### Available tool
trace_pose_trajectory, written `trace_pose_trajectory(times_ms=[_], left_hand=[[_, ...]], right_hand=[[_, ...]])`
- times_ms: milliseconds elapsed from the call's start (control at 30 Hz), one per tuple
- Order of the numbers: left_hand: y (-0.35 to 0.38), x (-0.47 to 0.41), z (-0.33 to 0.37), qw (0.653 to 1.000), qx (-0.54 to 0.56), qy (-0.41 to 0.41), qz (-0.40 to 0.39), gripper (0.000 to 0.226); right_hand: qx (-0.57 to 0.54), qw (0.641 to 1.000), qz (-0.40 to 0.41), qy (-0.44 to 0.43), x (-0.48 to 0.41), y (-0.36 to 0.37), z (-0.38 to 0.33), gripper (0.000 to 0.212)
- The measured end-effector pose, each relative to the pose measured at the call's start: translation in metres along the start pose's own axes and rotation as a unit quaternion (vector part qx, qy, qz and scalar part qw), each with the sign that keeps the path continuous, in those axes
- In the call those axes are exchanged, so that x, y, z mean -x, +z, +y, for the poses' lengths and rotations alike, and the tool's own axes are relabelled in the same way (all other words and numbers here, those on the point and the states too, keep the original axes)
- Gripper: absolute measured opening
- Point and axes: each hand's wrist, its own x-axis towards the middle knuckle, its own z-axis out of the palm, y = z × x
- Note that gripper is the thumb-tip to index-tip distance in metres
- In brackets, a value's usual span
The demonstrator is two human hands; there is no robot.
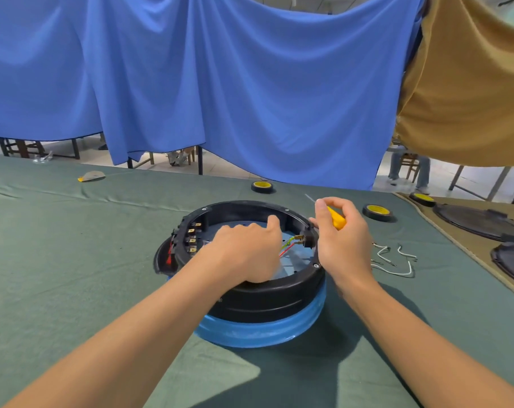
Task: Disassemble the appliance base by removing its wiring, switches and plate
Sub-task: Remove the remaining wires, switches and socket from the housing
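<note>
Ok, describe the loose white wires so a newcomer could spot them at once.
Find the round black appliance base in the middle of the green tablecloth. Just to its right, beyond the right hand gripping a yellow-handled tool, the loose white wires lie on the cloth. They alone are white, curled and outside the base; the red and green wires sit inside it.

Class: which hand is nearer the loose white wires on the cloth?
Right. The right hand, gripping a yellow tool at the base's rim, is left of the white wires; the left hand is inside the base.
</note>
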Motion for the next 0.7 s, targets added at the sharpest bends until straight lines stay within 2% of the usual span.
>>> trace_pose_trajectory(times_ms=[167,233,367,467,600,700], left_hand=[[-0.012,0.002,-0.004,0.998,0.050,0.032,-0.036,0.035],[-0.016,0.001,-0.007,0.996,0.071,0.026,-0.045,0.034],[-0.019,0.004,-0.003,0.997,0.078,0.007,-0.018,0.033],[-0.020,0.009,-0.005,0.994,0.090,-0.003,-0.067,0.058],[-0.032,0.015,-0.024,0.974,0.161,-0.011,-0.160,0.111],[-0.031,0.018,-0.032,0.975,0.146,-0.001,-0.169,0.120]], right_hand=[[-0.041,0.995,-0.088,-0.011,-0.016,0.004,0.007,0.010],[-0.037,0.992,-0.117,-0.011,-0.021,0.006,0.008,0.011],[0.027,0.991,-0.120,-0.057,-0.025,0.006,0.009,0.015],[0.096,0.987,-0.064,-0.108,-0.022,-0.002,0.006,0.011],[0.099,0.989,-0.034,-0.109,-0.018,-0.020,-0.003,0.003],[0.085,0.993,-0.032,-0.075,-0.016,-0.036,-0.012,0.007]])
